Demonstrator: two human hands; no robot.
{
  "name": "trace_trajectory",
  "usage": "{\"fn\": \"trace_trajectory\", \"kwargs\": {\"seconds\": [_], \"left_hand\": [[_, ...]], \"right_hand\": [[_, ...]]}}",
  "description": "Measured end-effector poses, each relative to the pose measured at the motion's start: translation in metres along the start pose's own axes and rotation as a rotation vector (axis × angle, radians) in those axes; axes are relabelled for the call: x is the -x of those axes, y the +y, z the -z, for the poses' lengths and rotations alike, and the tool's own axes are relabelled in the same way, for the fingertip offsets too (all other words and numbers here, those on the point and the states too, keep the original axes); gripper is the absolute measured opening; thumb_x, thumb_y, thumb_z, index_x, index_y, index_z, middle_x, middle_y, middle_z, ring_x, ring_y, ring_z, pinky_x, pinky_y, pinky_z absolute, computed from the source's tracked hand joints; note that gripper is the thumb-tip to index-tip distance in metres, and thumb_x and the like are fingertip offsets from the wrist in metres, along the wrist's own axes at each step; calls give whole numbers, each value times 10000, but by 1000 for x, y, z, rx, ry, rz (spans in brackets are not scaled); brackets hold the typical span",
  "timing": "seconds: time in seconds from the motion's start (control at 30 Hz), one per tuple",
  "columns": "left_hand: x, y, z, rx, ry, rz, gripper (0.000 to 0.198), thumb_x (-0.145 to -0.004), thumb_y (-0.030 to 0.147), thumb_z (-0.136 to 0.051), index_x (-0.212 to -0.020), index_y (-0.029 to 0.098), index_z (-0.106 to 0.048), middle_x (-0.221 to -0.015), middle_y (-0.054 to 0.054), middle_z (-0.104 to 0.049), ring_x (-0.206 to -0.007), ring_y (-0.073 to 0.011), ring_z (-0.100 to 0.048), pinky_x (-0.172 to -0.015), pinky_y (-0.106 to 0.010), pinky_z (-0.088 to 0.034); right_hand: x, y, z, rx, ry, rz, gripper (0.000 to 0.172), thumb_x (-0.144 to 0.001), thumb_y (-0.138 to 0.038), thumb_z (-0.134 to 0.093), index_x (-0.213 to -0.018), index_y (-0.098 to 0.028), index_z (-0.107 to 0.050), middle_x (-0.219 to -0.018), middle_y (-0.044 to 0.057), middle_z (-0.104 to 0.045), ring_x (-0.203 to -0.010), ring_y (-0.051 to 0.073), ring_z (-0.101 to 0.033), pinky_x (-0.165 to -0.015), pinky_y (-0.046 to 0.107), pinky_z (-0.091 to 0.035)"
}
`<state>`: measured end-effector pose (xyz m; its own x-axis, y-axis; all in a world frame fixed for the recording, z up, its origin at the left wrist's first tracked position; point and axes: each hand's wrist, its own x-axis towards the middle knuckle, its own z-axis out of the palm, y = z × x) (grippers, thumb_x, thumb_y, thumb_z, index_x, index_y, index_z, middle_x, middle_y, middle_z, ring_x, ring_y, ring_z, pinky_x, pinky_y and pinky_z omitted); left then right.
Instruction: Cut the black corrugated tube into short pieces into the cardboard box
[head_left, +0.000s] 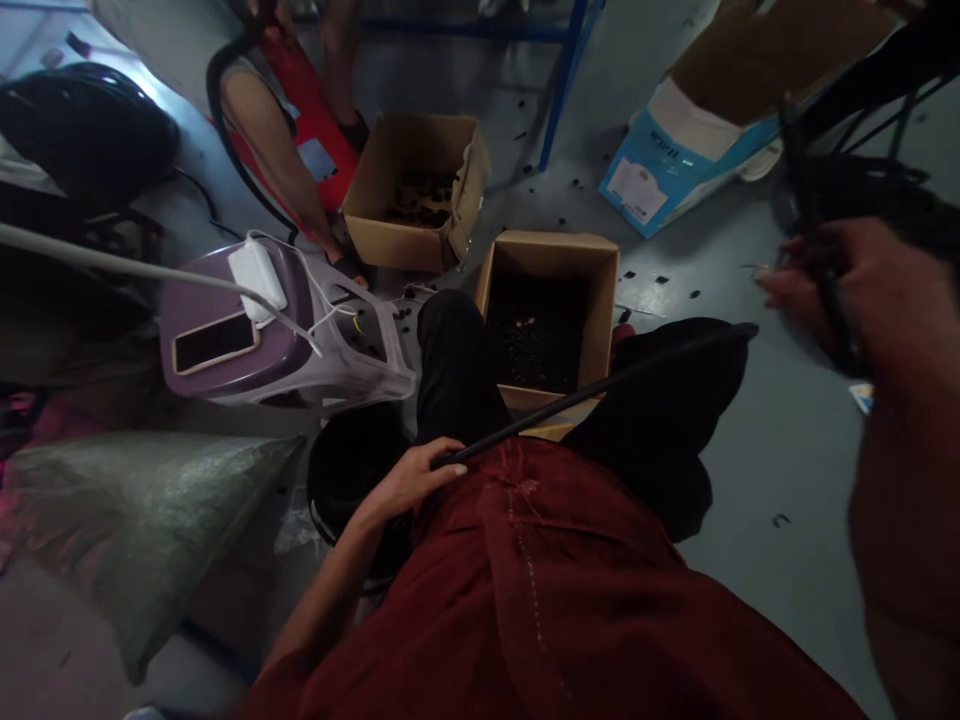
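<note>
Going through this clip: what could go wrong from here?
The long black rod in the left hand could swing into the nearby cardboard box or knock the phone off the purple stool. The loose black pieces on the floor could get trodden on.

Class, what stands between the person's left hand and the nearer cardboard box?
A black-trousered knee rises between the left hand and the box; the black rod in that hand crosses the box's near edge.

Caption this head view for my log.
Left hand grips a long black rod; right hand holds black strips; cardboard box of black pieces nearby.
</note>
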<state>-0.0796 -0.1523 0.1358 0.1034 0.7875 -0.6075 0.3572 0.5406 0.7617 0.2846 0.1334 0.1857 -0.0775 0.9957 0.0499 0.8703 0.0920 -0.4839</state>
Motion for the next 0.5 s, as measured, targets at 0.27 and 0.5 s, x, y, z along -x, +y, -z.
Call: {"fn": "trace_trajectory", "kwargs": {"seconds": [0.27,0.5], "left_hand": [[-35,4,-12,-163,169,-72,392,-859,432,-473,-1081,173,-666,-1057,-42,-695,-984,-194,-616,-898,-292,-455],[25,-106,43,-868,278,375,329,-869,322,-453,-1052,180,-686,-1112,-124,-681,-1101,-268,-585,-955,-385,-419]], "right_hand": [[85,-30,-47,-107,-236,70,337,-782,-354,-634,-1084,-213,-583,-910,81,-691,-830,226,-653,-735,349,-473],[112,-13,-56,-162,-252,22,334,-803,-424,-584,-1064,-215,-571,-885,61,-685,-788,231,-665,-719,345,-494]]}}
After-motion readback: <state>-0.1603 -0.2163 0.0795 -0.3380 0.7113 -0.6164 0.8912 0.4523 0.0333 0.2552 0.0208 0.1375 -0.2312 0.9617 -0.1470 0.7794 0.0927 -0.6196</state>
